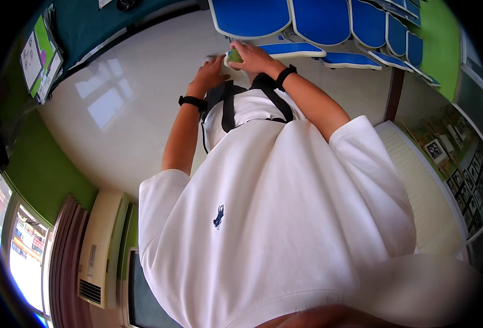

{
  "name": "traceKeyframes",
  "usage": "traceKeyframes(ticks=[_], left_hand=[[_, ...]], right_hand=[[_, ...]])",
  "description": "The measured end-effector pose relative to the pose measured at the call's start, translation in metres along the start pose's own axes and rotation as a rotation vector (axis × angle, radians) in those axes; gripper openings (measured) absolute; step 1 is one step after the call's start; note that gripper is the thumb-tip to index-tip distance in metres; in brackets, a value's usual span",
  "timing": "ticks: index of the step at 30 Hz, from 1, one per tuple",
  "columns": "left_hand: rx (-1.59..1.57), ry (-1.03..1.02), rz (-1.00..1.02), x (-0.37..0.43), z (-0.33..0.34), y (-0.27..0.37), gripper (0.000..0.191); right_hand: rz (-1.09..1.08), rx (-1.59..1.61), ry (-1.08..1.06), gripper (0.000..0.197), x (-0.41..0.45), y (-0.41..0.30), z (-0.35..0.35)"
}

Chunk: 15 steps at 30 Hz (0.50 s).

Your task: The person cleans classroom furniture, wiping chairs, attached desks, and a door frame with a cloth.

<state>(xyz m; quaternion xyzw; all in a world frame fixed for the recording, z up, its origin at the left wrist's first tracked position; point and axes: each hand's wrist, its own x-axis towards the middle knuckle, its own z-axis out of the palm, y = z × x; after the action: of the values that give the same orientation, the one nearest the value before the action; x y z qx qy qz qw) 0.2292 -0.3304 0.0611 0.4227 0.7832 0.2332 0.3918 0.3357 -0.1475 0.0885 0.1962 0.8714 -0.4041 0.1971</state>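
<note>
My right hand holds a small green object, perhaps a sponge or cloth, against the white-edged end of a blue chair part. Its fingers cover some of the green thing, so its full shape is hidden. Beside it, my left hand reaches towards the same end, fingers partly spread. Whether its fingertips touch the chair cannot be told. A black band circles each wrist. Below the hands, black straps run over white cloth at my waist.
More blue chairs with white rims stand in a row at the top and right. At the upper left, papers lie on a dark green-covered table. Pale glossy floor stretches left of me. A floor-standing air conditioner is at the lower left.
</note>
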Motion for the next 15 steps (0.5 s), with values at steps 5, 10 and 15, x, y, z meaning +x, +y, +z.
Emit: traceKeyframes(ticks=[5,10,15], left_hand=[[0.224,-0.03,0.208,0.003,0.005,-0.015,0.064],[0.105,-0.353,0.095,0.02,-0.002,-0.007,0.056],[0.181,-0.248,0.161,0.026,0.005,0.004,0.046]], right_hand=[[-0.294,-0.197,0.129,0.046,-0.009,0.013,0.012],[-0.059,-0.256,0.163,0.045,-0.056,0.062,-0.019],[0.094,-0.205,0.181,0.045,-0.044,0.057,-0.005]])
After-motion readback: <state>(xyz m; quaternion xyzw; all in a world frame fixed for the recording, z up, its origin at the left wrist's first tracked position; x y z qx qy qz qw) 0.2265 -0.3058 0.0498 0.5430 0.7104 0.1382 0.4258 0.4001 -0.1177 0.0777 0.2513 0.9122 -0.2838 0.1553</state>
